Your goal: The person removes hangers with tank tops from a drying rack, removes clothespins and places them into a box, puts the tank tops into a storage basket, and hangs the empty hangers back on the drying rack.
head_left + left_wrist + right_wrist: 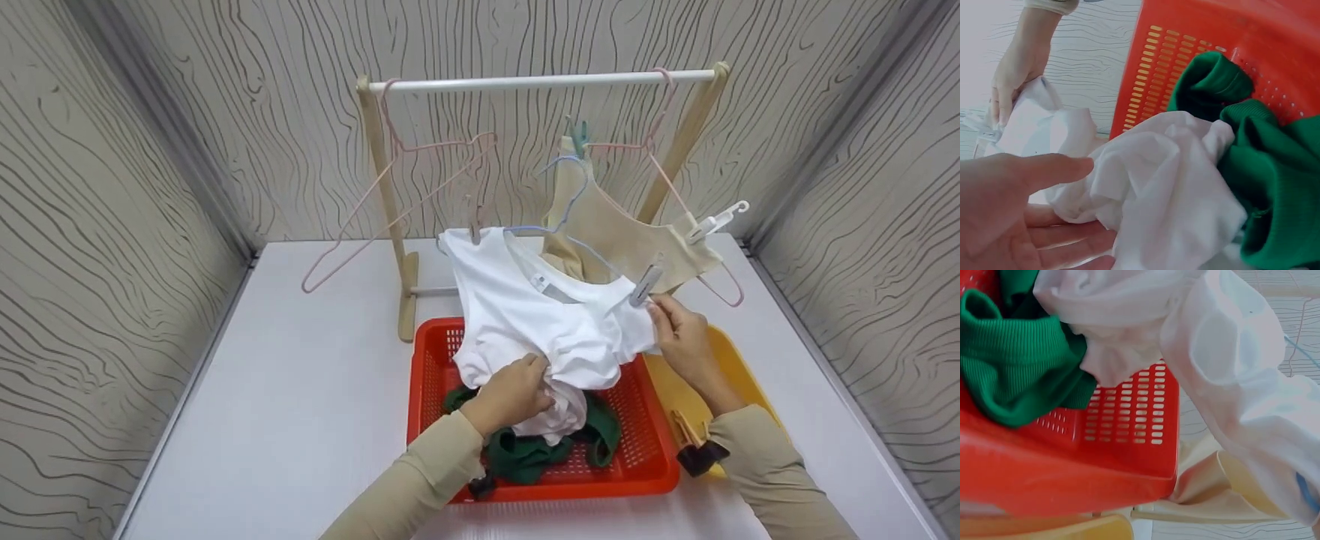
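A white sleeveless top (510, 300) with a neck label hangs on a blue hanger (574, 202). A brownish clothespin (474, 225) clips its left shoulder and a grey clothespin (646, 283) its right one. My left hand (514, 394) grips the bunched cloth low on the front; in the left wrist view its thumb (1061, 170) lies over the fabric. With my right hand (682, 334) I pinch the shoulder edge just beside the grey clothespin. The top's lower end droops over green clothing (525, 454) in a red basket (667, 457).
Behind stands a rack with a white bar (540, 81), bearing a bare pink hanger (352, 225) and a beige garment (611, 225) clipped to another pink hanger. A yellow basket (739, 360) holding clothespins (699, 454) sits right of the red one.
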Demonstrator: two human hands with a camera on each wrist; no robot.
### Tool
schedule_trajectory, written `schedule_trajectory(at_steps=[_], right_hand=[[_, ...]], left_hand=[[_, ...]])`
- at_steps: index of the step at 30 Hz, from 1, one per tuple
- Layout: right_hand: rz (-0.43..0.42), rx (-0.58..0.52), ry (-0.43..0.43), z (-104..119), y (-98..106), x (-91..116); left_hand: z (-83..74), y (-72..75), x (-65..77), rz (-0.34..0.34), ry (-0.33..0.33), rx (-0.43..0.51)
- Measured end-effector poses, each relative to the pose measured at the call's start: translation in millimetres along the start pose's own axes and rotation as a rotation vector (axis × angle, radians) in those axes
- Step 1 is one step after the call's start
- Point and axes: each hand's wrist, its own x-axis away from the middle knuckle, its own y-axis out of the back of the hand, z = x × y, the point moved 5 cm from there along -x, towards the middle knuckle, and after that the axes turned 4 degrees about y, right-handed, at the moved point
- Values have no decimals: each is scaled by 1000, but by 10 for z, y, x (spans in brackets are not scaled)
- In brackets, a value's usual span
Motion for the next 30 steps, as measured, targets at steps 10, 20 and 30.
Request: schedule_trajectory(at_steps=[10,20,30], right_hand=[[-30,62,177,2,17,-42],[-55,108,231,-23,41,-69],[-60,111,256,-20,55,-71]], left_hand=[[-22,-198,-15,195,19,-57],[93,-107,-20,162,-70,114],[248,23,57,189,-9,240]])
